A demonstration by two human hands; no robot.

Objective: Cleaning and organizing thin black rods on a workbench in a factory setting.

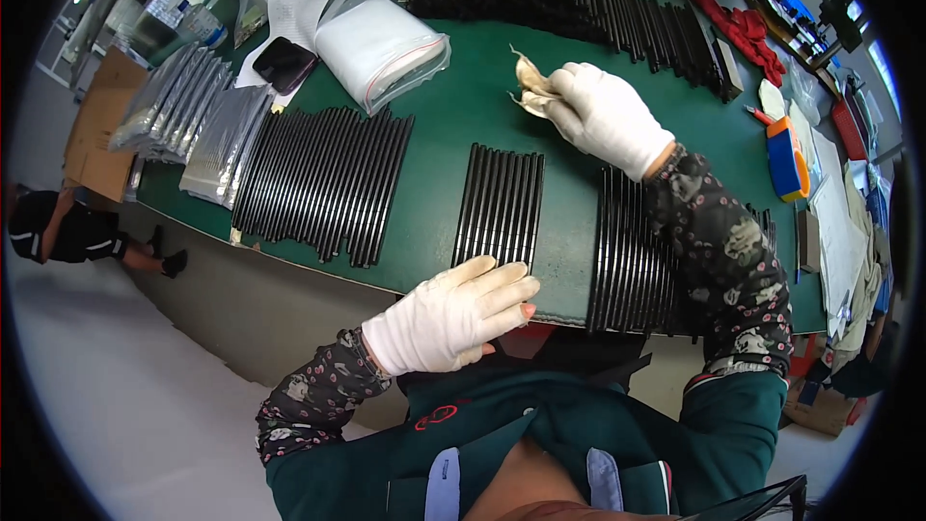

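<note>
My left hand (453,316), in a white glove, lies flat on the near end of a small row of black bars (500,201) at the front edge of the green table (453,125). My right hand (603,114), also gloved, is closed on a crumpled beige cloth (530,84) held just above the table behind that row. A wider set of black bars (627,260) lies under my right forearm. Another large batch of black bars (323,183) lies to the left.
A long pile of black bars (579,5) runs along the far side. Clear bags of white material (381,43), a dark phone (284,64), silver pouches (193,121), a red rag (738,24) and an orange-blue tool (786,159) sit around. A person crouches at the left (68,227).
</note>
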